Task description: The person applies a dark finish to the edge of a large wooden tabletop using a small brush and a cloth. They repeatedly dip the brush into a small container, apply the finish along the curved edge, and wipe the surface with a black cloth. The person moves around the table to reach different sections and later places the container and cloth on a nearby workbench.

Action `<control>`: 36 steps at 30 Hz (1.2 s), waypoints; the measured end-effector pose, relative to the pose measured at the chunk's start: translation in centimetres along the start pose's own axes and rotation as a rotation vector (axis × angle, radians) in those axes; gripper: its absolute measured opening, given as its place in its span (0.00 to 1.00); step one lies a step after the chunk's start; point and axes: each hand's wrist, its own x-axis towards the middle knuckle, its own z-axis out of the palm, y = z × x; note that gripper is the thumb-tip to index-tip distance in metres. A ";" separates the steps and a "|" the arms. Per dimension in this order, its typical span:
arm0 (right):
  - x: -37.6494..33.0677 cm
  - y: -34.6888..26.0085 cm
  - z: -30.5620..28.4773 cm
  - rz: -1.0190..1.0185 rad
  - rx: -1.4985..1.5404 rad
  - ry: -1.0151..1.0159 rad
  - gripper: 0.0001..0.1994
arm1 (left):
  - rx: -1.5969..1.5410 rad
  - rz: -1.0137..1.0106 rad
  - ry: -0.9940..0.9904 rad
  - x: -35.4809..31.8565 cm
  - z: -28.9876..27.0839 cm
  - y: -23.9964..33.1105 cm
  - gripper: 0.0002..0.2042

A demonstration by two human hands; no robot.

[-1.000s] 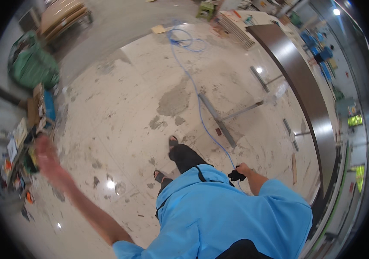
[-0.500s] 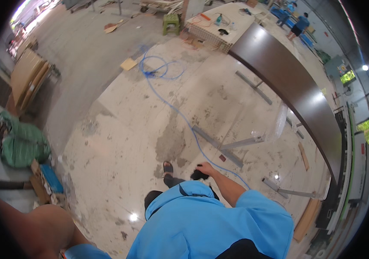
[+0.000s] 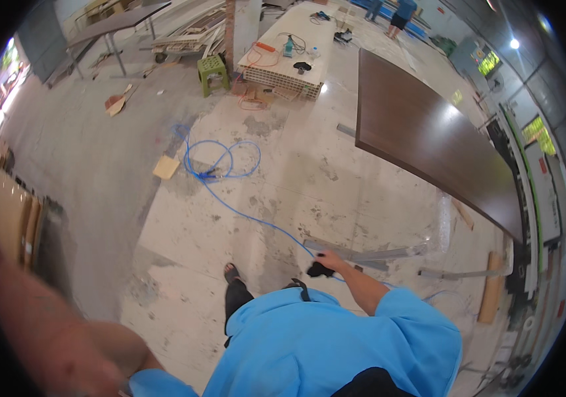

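Note:
My right hand [image 3: 326,259] is low in front of my right hip, its fingers closed round a small, soft-looking black bundle [image 3: 320,270]. Its exact kind does not show. Beneath that hand a thin blue hose [image 3: 250,216] crosses the floor, ending in loose loops farther off. My left arm [image 3: 38,324] is bent up close to the camera at the lower left, large and blurred; its fingers cannot be made out. Far right of my right hand, a large dark brown panel [image 3: 428,126] stands over grey metal legs [image 3: 402,252].
Farther ahead, a low stack of pale hollow boards [image 3: 296,66] bears tools and an orange cable. A green stool [image 3: 212,74] stands beside it. Brown panels [image 3: 15,212] lean at the left. Timber strips [image 3: 491,291] lie right. A person [image 3: 402,13] stands far off.
My view has tilted up and shifted, bringing the far brown table and more of the board stack into sight. The black bundle stays in my right hand. My left arm is still raised.

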 end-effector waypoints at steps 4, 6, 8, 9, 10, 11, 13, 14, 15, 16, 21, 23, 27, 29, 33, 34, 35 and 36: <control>-2.6 -0.6 -0.2 0.284 0.338 0.160 0.19 | -0.123 -0.928 0.120 -12.3 9.4 -15.3 0.30; -3.4 -4.6 -1.3 0.355 0.755 0.259 0.15 | -0.477 -1.253 -0.045 -19.9 18.1 -18.7 0.26; -2.3 -10.4 -4.1 0.334 1.087 0.371 0.12 | -0.666 -1.519 -0.352 -26.6 27.2 -18.0 0.23; -1.1 -13.7 -5.8 0.306 1.175 0.388 0.13 | -0.745 -1.612 -0.609 -29.1 30.6 -16.6 0.23; 0.6 -17.2 -7.6 0.286 1.260 0.411 0.14 | -0.870 -1.549 -0.745 -31.1 34.4 -15.4 0.26; 2.7 -20.4 -9.4 0.196 1.349 0.414 0.15 | -0.992 -1.509 -0.850 -32.6 37.2 -14.0 0.29; 7.9 -26.1 -13.3 0.158 1.470 0.291 0.19 | -1.152 -1.321 -0.930 -34.7 42.5 -13.4 0.33; 11.0 -28.8 -15.0 0.110 1.525 0.274 0.21 | -1.085 -1.231 -0.997 -35.5 45.3 -14.3 0.33; 14.2 -31.3 -16.5 0.013 1.597 0.219 0.23 | -1.024 -1.129 -1.011 -36.1 47.9 -15.6 0.34; 17.5 -33.6 -18.1 -0.012 1.682 0.157 0.24 | -0.958 -1.044 -1.037 -36.7 49.7 -17.1 0.35; 31.4 -43.5 -26.7 -0.082 1.809 -0.162 0.25 | -0.695 -1.168 -1.039 -38.5 57.6 -31.4 0.26; 36.0 -46.3 -31.4 -0.191 1.585 -0.201 0.25 | -0.639 -1.267 -0.914 -38.7 60.4 -36.8 0.24; 44.4 -48.5 -39.0 -0.366 0.898 -0.173 0.25 | -0.605 -1.500 -0.621 -41.1 65.8 -46.4 0.26; 48.8 -48.0 -41.4 -0.407 0.725 0.162 0.23 | -0.518 -1.661 -0.586 -43.4 68.5 -50.9 0.21; 59.1 -43.4 -46.8 -0.245 0.630 0.301 0.16 | -0.114 -1.724 -0.675 -49.4 74.1 -57.7 0.13; 61.6 -41.6 -48.7 -0.145 0.559 0.292 0.15 | -0.255 -1.914 -0.508 -50.8 76.2 -59.0 0.19; 64.2 -40.1 -50.3 -0.058 0.570 0.311 0.14 | -0.370 -2.154 -0.314 -52.5 79.2 -60.6 0.23; 66.0 -38.5 -51.8 -0.062 0.593 0.339 0.14 | -0.384 -2.209 -0.307 -53.8 81.5 -61.8 0.23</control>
